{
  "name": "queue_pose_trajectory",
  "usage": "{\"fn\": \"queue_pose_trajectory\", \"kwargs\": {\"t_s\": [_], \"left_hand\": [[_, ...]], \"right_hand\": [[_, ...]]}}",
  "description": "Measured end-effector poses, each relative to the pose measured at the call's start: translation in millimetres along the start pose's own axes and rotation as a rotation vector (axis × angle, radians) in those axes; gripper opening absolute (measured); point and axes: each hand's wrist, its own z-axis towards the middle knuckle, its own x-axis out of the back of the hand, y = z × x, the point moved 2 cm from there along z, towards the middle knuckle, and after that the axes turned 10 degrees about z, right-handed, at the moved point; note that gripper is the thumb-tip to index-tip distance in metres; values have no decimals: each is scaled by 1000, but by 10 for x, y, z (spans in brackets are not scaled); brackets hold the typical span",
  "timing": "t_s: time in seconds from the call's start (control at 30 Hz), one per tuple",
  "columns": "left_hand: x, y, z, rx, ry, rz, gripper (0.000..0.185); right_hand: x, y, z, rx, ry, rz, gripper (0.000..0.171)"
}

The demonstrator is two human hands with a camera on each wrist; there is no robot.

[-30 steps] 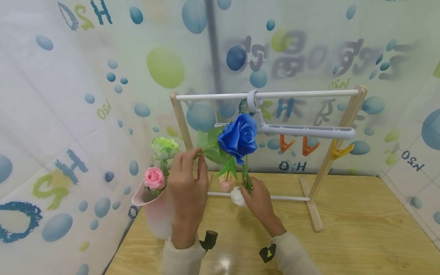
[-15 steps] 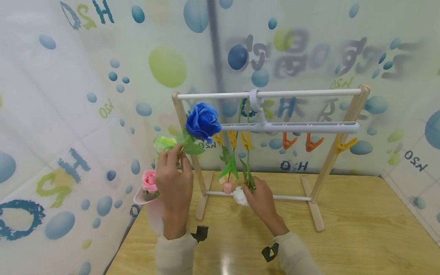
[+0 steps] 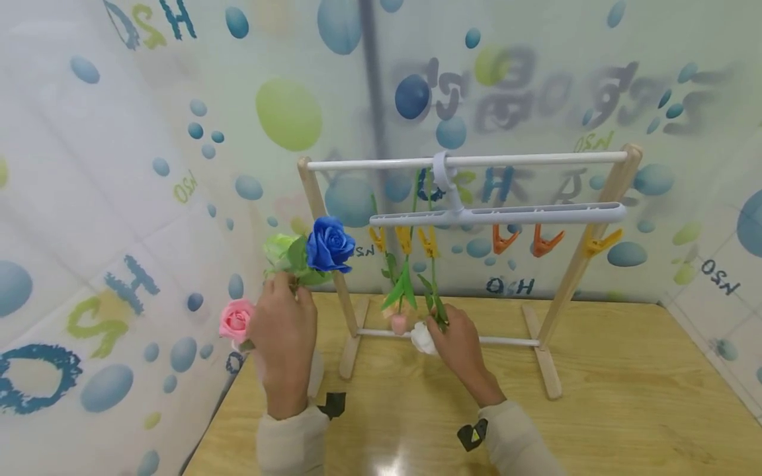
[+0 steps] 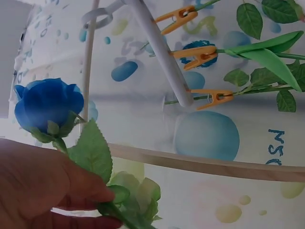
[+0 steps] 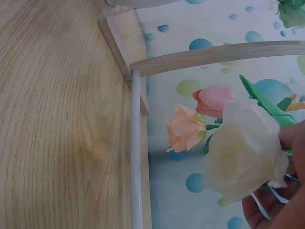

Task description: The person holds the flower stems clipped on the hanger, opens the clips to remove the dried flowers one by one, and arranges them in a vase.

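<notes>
My left hand (image 3: 282, 344) pinches the leafy stem of a blue rose (image 3: 329, 244), its bloom tilted to the right. Behind that hand a pink and white vase (image 3: 317, 374) is mostly hidden. A pink rose (image 3: 237, 319) and a green flower (image 3: 278, 248) show beside the hand. My right hand (image 3: 461, 350) holds a white rose (image 3: 423, 338) just under its bloom. The white rose hangs head down from a yellow clip (image 3: 428, 242) on the grey hanger (image 3: 536, 214). Next to it a pink tulip (image 5: 217, 100) and a peach flower (image 5: 183, 129) also hang upside down.
The hanger hooks over the white top bar (image 3: 536, 160) of a wooden-legged rack (image 3: 613, 185). Two orange clips (image 3: 544, 242) and a yellow clip (image 3: 602, 243) on its right half hold nothing. The rack stands on a wooden table (image 3: 625, 396) before a patterned curtain.
My left hand has carried the blue rose left and down, away from the hanger toward the vase. The right hand has stayed at the white rose, shifting slightly right.
</notes>
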Motion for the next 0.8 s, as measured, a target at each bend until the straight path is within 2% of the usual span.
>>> {"fn": "queue_pose_trajectory", "kwargs": {"t_s": [0.17, 0.33, 0.53, 0.73, 0.8], "left_hand": [[23, -46, 19, 69, -161, 68, 20], [-5, -123, 55, 70, -194, 97, 22], [-76, -292, 37, 127, -345, 168, 22], [-42, -350, 26, 104, -411, 190, 25], [-12, -363, 24, 104, -454, 195, 30]], "right_hand": [[-1, 8, 0, -9, -3, 0, 8], [-2, 8, -2, -19, -2, 9, 9], [9, 12, -9, 1, 6, 4, 10], [2, 30, 2, 19, 21, -5, 11], [2, 29, 4, 21, 24, -3, 11]]}}
